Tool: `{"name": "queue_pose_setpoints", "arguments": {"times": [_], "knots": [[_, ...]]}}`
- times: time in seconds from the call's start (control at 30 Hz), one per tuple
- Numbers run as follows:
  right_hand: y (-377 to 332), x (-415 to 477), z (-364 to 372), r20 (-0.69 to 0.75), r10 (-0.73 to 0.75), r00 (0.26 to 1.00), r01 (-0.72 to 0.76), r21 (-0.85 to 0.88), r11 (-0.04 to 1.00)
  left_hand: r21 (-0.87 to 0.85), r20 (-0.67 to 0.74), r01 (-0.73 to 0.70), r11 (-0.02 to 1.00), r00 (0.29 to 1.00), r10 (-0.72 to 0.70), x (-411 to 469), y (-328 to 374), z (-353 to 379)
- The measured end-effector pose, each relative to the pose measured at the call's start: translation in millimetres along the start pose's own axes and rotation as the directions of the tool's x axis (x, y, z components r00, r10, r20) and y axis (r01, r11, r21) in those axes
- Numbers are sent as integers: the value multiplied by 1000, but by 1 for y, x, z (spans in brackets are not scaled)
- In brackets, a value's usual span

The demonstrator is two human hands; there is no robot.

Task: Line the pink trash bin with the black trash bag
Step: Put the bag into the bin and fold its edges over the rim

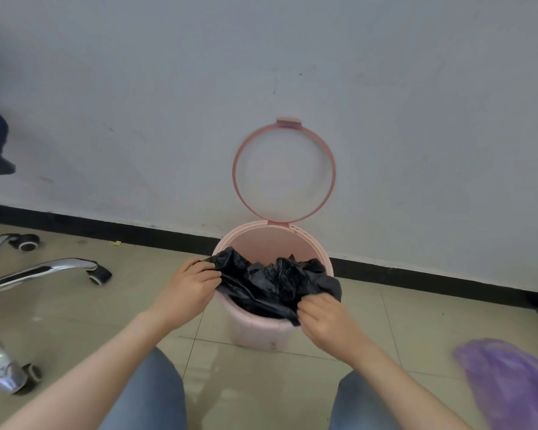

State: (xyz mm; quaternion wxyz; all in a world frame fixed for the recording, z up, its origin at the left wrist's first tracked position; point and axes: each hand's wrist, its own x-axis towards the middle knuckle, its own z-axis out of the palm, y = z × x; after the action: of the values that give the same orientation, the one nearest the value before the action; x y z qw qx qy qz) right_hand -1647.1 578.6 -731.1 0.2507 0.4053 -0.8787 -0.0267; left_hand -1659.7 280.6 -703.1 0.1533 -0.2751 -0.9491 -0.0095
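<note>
Both hands, left point(190, 282) and right point(325, 318), pinch the black trash bag point(274, 283), bunched in the pink trash bin point(261, 330); its rim from 10 to 2 o'clock is bare, ring point(284, 172) still up.

Pink bin point(255, 332), black bag point(277, 283), purple bag point(510, 383), beige floor tiles point(416, 321).

Soft, even daylight fills the scene, with no hard shadows. The wall point(416, 103) reads pale blue-grey. Glare streaks the chrome chair legs point(44, 271) at 9 o'clock. Wide-angle bending bows the skirting point(416, 274). The purple bag point(510, 386) at 4 o'clock is smeared with blur.
</note>
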Motion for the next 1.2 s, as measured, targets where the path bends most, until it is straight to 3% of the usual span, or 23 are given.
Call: {"name": "queue_pose_setpoints", "arguments": {"times": [0.1, 0.2, 0.3, 0.4, 0.5, 0.7, 0.83, 1.0, 1.1, 1.13, 1.2], "knots": [[-9, -20, 12, 146, 23, 989, -12, -73, 997, 128, 115, -135, 982, 986, 120, -22, -4, 9], [-11, -25, 13, 207, 214, 955, -187, -143, 972, 189, 270, -162, 968, 957, 107, -37, -4, 15], [-15, -32, 4, 265, 329, 906, -307, -122, 944, 194, 276, -53, 980, 961, -3, -47, -2, 20], [-18, -35, 3, 306, 362, 880, -364, -54, 930, 88, 99, 33, 996, 994, -42, -47, 16, 24], [-17, -34, 1, 352, 363, 863, -384, -12, 923, 5, 31, 120, 993, 992, -120, -23, 53, 18], [-15, -29, -8, 292, 443, 848, -462, -4, 887, -38, 300, 317, 948, 908, -292, 17, 101, 48], [-8, -33, 0, 283, 576, 767, -597, -13, 802, -112, 267, 369, 923, 906, -329, 4, 103, 72], [5, -31, 22, 422, 728, 541, -824, 91, 559, -66, 238, 328, 942, 922, -305, -5, 100, 80], [19, -23, 29, 558, 726, 401, -912, 164, 377, -16, 185, 287, 958, 942, -279, -9, 100, 83], [23, -18, 28, 609, 715, 344, -939, 218, 267, 2, 181, 282, 960, 943, -277, -11, 99, 84], [33, -11, 24, 742, 644, 188, -923, 357, -141, 42, 176, 279, 959, 943, -282, -15, 98, 85]]}}
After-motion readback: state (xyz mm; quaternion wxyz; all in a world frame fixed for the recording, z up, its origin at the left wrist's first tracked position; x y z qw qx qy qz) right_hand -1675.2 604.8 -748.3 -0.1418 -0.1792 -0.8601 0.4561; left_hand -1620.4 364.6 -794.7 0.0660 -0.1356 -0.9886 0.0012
